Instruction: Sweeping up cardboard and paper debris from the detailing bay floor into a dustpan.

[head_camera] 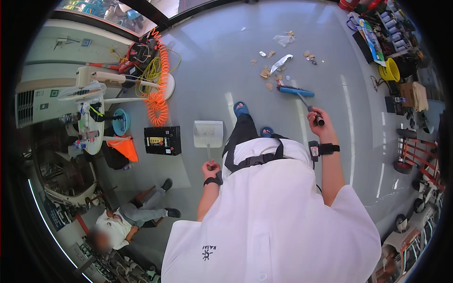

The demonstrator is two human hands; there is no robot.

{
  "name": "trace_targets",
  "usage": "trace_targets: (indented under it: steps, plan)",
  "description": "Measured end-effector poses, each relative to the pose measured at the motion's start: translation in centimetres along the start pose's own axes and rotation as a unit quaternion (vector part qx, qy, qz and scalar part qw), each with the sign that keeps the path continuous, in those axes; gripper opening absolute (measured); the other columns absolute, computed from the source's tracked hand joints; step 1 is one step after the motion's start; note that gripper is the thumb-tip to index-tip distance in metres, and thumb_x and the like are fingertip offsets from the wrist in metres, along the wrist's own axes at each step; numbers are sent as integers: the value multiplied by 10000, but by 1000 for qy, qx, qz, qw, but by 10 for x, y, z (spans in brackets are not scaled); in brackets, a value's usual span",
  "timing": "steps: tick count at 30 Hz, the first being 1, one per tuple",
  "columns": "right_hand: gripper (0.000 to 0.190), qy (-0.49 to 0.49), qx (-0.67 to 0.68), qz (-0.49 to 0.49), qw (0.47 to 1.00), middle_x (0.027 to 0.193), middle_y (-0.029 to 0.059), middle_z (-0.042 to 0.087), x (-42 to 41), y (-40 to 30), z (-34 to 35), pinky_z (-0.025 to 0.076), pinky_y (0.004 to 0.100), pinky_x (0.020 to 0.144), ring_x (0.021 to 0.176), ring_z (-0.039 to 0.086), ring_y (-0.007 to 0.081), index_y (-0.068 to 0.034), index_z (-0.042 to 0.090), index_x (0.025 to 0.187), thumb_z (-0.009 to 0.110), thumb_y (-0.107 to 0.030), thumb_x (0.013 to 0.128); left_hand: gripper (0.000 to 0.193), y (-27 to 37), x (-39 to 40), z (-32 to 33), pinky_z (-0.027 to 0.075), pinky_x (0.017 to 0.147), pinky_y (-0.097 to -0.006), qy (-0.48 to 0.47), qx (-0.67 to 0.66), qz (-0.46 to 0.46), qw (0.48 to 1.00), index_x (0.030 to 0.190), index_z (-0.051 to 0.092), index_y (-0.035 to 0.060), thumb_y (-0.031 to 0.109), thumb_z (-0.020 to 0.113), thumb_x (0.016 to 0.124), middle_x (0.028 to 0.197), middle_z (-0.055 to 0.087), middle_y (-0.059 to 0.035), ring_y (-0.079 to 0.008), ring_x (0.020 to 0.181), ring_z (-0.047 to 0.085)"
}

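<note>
My right hand [319, 122] grips the dark handle of a broom whose blue head [296, 91] with dark bristles rests on the grey floor. Just beyond the bristles lies scattered litter: torn brown cardboard pieces [265, 73], a crumpled white strip [281, 63] and a small round clear piece [287, 78]. Farther off are a clear plastic bag [283, 40] and a few brown scraps [309, 55]. My left hand [211, 168] is closed round the handle of a white dustpan [208, 133], which stands to the left of my feet and looks bare apart from faint marks.
Left of the dustpan sits a black battery box [162, 140]. An orange coiled hose [164, 70] hangs near a pedestal fan [83, 90] and a round white table [92, 123]. A seated person [116, 219] is at lower left. On the right are a yellow bucket [390, 69] and a red hand truck [421, 155].
</note>
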State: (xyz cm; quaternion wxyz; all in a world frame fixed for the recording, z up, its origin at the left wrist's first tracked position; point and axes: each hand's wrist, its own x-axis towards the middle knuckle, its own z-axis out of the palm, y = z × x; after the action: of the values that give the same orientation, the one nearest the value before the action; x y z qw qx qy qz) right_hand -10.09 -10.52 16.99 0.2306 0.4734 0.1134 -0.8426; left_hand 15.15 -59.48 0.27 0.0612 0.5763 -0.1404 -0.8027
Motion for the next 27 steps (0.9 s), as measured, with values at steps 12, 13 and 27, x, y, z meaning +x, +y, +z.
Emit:
trace_targets:
  steps: [12,13,27]
  plan:
    - [164,-9,83,-27,996,608,58,484,61,29,110,529,214,481,500,530,151,7,407,648,538,-3,747,64,84,96,161,445,504,-263,21,10,-74,997,660,435,28,62,477,694,526,428,-12,-93,417,419]
    - [158,-30,120,-21,992,614,63,474,73,22,120,529,216,477,500,521,151,10,407,647,540,5,733,64,85,103,172,445,504,-263,15,15,-78,997,660,435,28,62,477,694,526,428,-12,-93,417,419]
    - [723,-42,314,-85,945,672,83,455,159,-77,108,491,226,424,494,484,168,-9,216,1257,565,52,627,94,111,149,216,435,508,-264,-23,45,-99,994,630,427,49,80,467,708,568,480,-61,-123,432,432]
